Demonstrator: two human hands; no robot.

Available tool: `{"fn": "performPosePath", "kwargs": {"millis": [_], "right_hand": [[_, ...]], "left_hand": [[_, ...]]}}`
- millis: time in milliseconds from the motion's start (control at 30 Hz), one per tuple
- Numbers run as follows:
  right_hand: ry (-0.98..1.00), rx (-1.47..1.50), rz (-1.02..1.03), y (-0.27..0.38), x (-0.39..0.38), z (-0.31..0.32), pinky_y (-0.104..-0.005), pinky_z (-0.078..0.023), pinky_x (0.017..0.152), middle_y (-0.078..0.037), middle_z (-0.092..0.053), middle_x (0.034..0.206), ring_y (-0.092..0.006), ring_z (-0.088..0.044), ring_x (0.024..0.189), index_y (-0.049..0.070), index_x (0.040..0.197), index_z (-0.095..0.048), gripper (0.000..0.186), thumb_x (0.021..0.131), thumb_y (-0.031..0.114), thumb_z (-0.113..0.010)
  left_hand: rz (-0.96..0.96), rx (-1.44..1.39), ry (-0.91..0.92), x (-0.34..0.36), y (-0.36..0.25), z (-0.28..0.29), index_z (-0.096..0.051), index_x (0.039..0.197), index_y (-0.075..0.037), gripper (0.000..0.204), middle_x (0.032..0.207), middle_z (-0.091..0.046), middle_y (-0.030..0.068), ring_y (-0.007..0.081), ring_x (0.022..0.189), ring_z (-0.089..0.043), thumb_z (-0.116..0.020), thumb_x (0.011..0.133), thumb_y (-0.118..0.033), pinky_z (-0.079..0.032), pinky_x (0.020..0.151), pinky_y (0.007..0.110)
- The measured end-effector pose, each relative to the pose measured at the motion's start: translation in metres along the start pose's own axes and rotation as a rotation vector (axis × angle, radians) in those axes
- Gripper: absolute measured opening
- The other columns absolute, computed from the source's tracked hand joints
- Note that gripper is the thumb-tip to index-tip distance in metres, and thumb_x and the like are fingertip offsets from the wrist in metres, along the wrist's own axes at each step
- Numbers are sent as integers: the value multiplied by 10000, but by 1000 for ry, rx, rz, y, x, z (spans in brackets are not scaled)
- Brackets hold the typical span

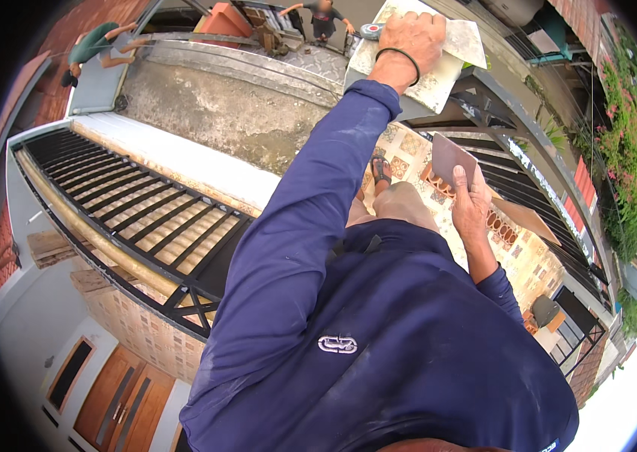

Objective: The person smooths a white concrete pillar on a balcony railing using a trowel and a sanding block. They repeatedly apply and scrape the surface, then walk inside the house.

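My left hand (412, 49), with a black band at the wrist, reaches far forward over a white post top (430, 98). Its fingers are closed round the handle of what looks like a putty knife (371, 32), with a rounded grey, blue and red end. A broad pale blade (467, 41) spreads out past the knuckles, over the post top. Lower and to the right, my right hand (471, 202) grips a flat, brown, squarish plate (452, 160), thumb on its near face. The other fingers are mostly hidden behind it.
Black metal railings (145, 211) run along the left, and more railing (552, 177) runs on the right. Patterned tiles (401, 151) cover the floor by my sandalled foot. A tan board (528, 218) lies beyond my right hand. Two people are in the distance.
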State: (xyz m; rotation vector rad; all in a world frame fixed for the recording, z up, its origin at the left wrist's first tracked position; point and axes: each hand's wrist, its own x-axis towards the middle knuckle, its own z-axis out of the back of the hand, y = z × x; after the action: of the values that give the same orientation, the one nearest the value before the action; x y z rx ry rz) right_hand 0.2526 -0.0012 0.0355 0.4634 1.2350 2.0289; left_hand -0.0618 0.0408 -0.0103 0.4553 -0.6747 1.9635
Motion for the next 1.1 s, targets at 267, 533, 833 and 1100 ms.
{"fn": "performPosePath", "kwargs": {"millis": [267, 533, 833, 1100], "right_hand": [[-43, -508, 718, 10, 72, -5, -467, -497, 1174, -179, -659, 1498, -372, -610, 1424, 32, 1476, -642, 568, 914, -48, -656], [215, -859, 714, 8, 106, -29, -479, -394, 1282, -149, -541, 1643, -320, -488, 1549, 59, 1544, -568, 612, 935, 4, -599], [111, -740, 900, -17, 104, -28, -469, -402, 1274, -149, -584, 1606, -322, -525, 1521, 64, 1511, -603, 545, 968, 28, -602], [243, -332, 688, -146, 7, 18, -495, -516, 1094, -188, -701, 1382, -399, -656, 1310, 41, 1448, -655, 451, 998, 13, -670]], "left_hand": [[-48, -57, 162, 12, 10, 13, -706, 1003, -118, 152, 977, -772, 143, 357, 958, -754, -682, 865, -177, -571, 874, 505], [230, -109, 61, -17, 24, 73, -674, 1016, -115, 130, 952, -759, 209, 449, 900, -742, -665, 914, -196, -586, 781, 555], [565, -314, -33, -97, -14, 183, -738, 1112, -65, 202, 971, -792, 166, 348, 907, -767, -742, 975, -214, -583, 784, 448], [948, -393, 67, -302, -157, 223, -732, 1173, -46, 212, 908, -769, 170, 284, 787, -744, -777, 994, -151, -573, 735, 369]]}}
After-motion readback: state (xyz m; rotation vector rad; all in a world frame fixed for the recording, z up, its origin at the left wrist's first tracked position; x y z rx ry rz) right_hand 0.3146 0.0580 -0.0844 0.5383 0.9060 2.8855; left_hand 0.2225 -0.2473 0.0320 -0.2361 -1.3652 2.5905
